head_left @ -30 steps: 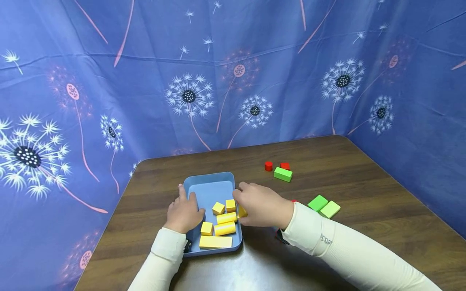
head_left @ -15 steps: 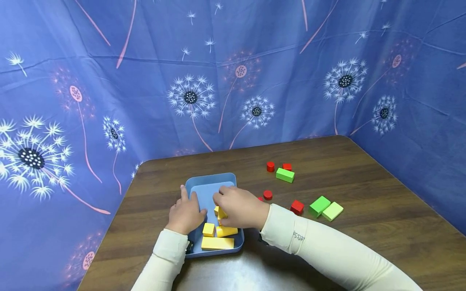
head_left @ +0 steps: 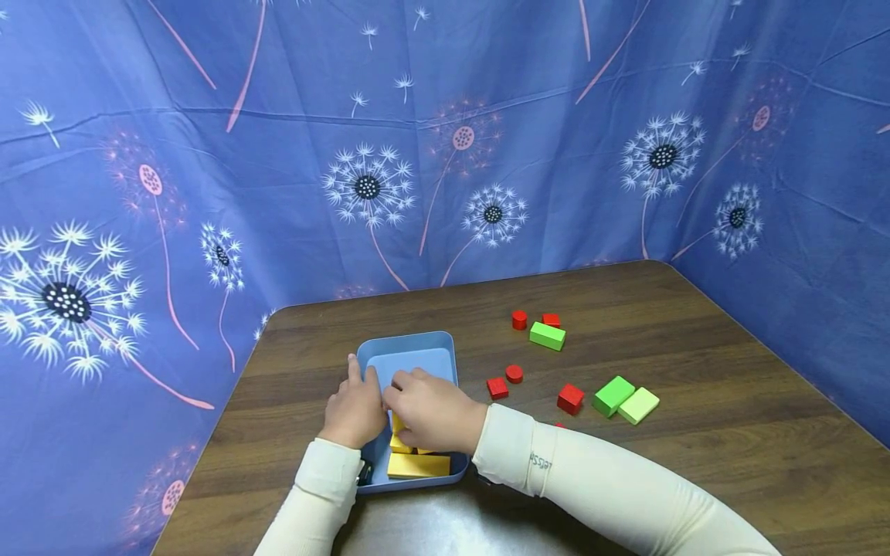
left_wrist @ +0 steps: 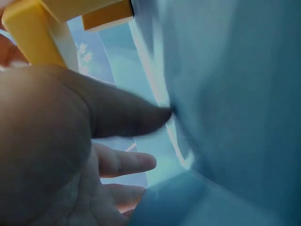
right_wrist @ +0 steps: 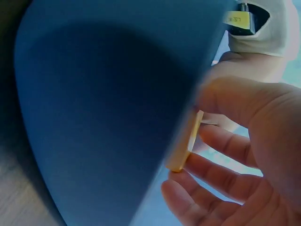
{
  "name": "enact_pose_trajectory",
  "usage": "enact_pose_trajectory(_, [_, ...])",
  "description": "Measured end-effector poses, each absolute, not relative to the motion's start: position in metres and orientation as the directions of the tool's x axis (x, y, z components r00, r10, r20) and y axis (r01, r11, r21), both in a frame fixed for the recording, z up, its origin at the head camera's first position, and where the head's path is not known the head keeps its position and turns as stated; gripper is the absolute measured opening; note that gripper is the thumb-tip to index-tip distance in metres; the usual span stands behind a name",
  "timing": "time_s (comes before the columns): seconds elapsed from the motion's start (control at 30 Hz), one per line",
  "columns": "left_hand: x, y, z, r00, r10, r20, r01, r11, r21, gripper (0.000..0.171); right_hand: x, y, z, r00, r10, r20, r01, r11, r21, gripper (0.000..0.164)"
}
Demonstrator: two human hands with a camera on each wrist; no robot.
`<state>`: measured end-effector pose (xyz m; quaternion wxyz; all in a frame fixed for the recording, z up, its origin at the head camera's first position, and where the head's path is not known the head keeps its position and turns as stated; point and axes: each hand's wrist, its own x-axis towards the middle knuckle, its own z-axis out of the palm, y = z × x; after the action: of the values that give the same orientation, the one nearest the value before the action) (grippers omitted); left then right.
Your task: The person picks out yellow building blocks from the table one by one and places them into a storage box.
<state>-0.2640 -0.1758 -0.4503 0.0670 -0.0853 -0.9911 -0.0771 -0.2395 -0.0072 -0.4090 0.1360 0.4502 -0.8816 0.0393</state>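
A blue tray stands on the table, partly covered by both hands. My left hand rests at its left side, fingers fairly straight; in the left wrist view the thumb touches the blue surface inside. Over the tray, my right hand pinches a yellow block, mostly hidden under the fingers. In the right wrist view, a yellow block shows at those fingers. A long yellow block lies along the tray's near side, with other yellow blocks mostly hidden behind the right hand.
Several red blocks lie right of the tray, among them a cube and a disc. A green block touches a pale green one. Farther back are a green bar and a red cylinder.
My right hand has moved left from the tray's right rim to its inside left part, carrying the yellow block. Red pieces formerly behind that arm now show. The left hand stays on the tray.
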Motion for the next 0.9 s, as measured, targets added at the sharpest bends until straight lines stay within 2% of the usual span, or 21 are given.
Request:
enact_pose_trajectory(0.13, [-0.265, -0.176, -0.45, -0.97, 0.175, 0.171, 0.198, 0.972, 0.129, 0.064, -0.242, -0.011, -0.411, -0.55, -0.781, 0.296, -0.801, 0.593, 0.077, 0.036])
enact_pose_trajectory(0.37, [-0.265, -0.177, -0.451, -0.961, 0.2, 0.191, 0.225, 0.966, 0.123, 0.054, -0.249, -0.015, -0.412, -0.588, -0.758, 0.282, -0.777, 0.626, 0.065, 0.038])
enact_pose_trajectory(0.7, [-0.268, -0.179, -0.452, -0.972, 0.175, 0.159, 0.196, 0.972, 0.129, 0.058, -0.258, -0.016, -0.422, -0.669, -0.724, 0.165, -0.734, 0.679, -0.001, 0.036])
enact_pose_trajectory(0.9, [-0.266, -0.178, -0.452, -0.975, 0.168, 0.147, 0.188, 0.973, 0.133, 0.063, -0.26, -0.014, -0.426, -0.673, -0.725, 0.146, -0.734, 0.679, -0.01, 0.036])
